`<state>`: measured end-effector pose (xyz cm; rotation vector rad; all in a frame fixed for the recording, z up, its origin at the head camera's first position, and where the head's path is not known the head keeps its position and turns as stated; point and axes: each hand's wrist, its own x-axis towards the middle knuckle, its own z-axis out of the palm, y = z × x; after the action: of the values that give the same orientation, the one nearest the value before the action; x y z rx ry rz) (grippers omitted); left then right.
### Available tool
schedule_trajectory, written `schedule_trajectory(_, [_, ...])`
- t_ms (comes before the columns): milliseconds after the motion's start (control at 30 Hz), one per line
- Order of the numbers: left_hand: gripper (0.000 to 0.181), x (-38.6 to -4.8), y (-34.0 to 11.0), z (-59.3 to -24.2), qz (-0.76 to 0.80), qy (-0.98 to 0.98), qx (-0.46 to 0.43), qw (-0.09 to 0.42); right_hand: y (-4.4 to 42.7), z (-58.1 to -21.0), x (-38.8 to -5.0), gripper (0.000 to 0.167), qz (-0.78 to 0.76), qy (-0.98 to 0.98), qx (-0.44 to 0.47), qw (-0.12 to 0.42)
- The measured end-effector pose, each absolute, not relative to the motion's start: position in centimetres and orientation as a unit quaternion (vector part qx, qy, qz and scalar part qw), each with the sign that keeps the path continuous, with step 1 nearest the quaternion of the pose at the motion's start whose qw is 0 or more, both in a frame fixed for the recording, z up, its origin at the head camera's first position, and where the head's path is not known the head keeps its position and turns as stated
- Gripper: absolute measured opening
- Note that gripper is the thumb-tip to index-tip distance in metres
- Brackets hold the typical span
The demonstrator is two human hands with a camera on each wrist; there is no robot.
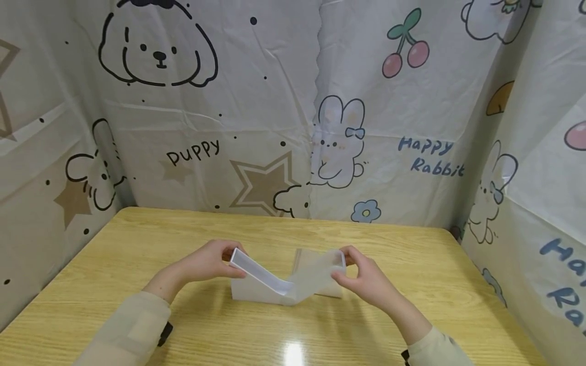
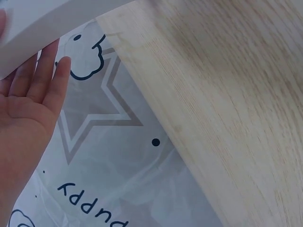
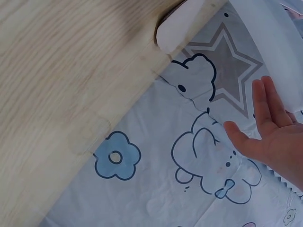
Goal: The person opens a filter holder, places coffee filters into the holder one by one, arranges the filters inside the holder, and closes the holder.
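A white V-shaped case (image 1: 263, 291) is held above the wooden table, its two halves meeting low in the middle. The left half is a shallow tray with raised walls; the right half looks cloudy and translucent. Whether the halves are joined cannot be told. My left hand (image 1: 215, 262) grips the upper left end, thumb in front and fingers behind. At the upper right end, my right hand (image 1: 366, 277) pinches the rim between thumb and fingers. In the wrist views, fingers of the left hand (image 2: 28, 104) and right hand (image 3: 274, 125) lie against white walls.
Behind the right half, a pale box-like object (image 1: 303, 258) stands on the wooden table (image 1: 192, 330), partly hidden. Printed cloth (image 1: 270, 112) hangs behind the table and along both sides.
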<state>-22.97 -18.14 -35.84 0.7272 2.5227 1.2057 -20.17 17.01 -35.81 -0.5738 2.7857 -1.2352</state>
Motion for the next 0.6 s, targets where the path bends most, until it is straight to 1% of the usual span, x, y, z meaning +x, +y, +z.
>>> schedule_trajectory(433, [0.028, -23.03, -18.44, -35.94, 0.408, 0.871, 0.246, 0.122, 17.49, -36.55, -20.32, 0.03, -0.406, 0.895, -0.184, 0.021])
schedule_trajectory(600, [0.028, -22.95, -18.43, -35.86, 0.406, 0.873, 0.245, 0.119, 17.91, -36.79, -20.46, 0.035, -0.398, 0.896, -0.194, 0.023])
